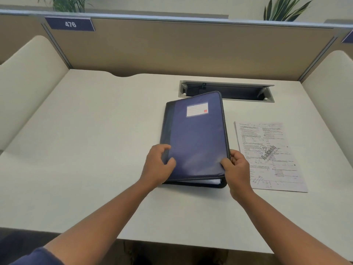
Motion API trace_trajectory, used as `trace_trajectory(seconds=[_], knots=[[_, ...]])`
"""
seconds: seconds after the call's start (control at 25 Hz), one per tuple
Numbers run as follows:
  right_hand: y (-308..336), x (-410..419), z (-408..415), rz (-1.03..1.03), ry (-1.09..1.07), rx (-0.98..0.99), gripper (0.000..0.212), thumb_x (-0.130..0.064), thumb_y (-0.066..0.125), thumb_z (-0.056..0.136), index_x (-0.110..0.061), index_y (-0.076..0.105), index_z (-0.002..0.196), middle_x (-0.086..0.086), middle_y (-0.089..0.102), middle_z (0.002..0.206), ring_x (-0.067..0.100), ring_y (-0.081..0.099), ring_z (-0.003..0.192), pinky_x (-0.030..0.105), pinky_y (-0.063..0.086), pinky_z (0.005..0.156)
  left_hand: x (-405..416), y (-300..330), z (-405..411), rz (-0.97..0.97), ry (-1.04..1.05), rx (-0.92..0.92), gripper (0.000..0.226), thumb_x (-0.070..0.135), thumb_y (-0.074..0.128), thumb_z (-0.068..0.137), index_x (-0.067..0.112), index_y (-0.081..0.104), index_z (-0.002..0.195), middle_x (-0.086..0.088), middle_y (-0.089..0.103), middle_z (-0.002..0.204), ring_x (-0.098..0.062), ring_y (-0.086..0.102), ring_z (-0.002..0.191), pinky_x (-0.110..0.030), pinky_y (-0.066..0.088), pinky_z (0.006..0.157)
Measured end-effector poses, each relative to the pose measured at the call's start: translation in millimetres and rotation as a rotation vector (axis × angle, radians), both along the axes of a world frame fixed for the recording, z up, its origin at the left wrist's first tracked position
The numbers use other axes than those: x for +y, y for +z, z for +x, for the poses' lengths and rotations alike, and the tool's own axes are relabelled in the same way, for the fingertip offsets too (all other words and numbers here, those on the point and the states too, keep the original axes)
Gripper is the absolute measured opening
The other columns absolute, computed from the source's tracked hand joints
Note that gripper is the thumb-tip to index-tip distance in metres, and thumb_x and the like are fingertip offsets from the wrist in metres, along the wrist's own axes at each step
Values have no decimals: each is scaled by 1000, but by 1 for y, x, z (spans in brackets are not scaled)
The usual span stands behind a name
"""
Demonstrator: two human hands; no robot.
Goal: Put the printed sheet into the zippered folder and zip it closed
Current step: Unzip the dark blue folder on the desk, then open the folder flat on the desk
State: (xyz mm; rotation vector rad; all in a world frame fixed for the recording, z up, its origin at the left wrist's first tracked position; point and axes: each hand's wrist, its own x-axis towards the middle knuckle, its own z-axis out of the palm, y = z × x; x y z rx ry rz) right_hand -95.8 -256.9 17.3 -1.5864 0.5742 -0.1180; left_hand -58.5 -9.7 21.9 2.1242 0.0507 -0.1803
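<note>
A dark blue zippered folder [196,138] with a white label lies on the white desk [86,150], its front cover lifted a little so white pages show at the near edge. My left hand [158,167] grips the folder's near left edge by the spine. My right hand [237,171] pinches the cover's near right corner. The printed sheet [271,155] lies flat on the desk just right of the folder, apart from both hands.
A grey cable tray opening [227,90] is sunk into the desk behind the folder. A tan partition [181,48] with a "476" sign closes the back, cream side panels [24,83] flank the desk. The desk's near edge runs below my forearms.
</note>
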Motion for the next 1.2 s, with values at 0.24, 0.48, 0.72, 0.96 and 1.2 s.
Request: trace_trajectory(seconds=[0.24,0.48,0.72,0.96,1.2], knots=[[69,45,8,-255,184,-244,24,-20,58,78,-22,69,99,12,56,65,11,44,54,33,43,50,-46,75,39,-202,-109,-35,65,73,66,79,35,61,132,13,60,135,-7,59,119,-27,51,91],[94,81,24,-450,528,-369,42,-60,48,97,-39,57,133,-16,66,85,11,65,78,29,56,64,-31,144,74,-116,-109,11,73,34,77,85,26,44,149,-2,60,131,-24,65,110,-34,62,79],[17,25,36,-768,504,-32,60,-55,53,99,-23,50,149,-3,57,147,18,49,137,39,41,110,47,157,84,-35,-116,5,69,5,58,88,35,46,150,9,80,98,-15,76,88,-39,62,79],[-44,-9,30,-902,648,345,82,-68,59,87,-27,37,154,10,25,168,35,20,153,50,32,118,121,135,92,262,23,-86,47,6,49,87,36,60,122,1,74,97,-22,70,78,-35,57,61],[-55,-9,15,-901,611,390,92,-60,64,86,-21,25,159,7,10,172,32,3,158,46,23,123,169,59,100,755,176,87,54,28,46,95,6,30,142,-24,53,133,-46,57,107,-50,48,81]])
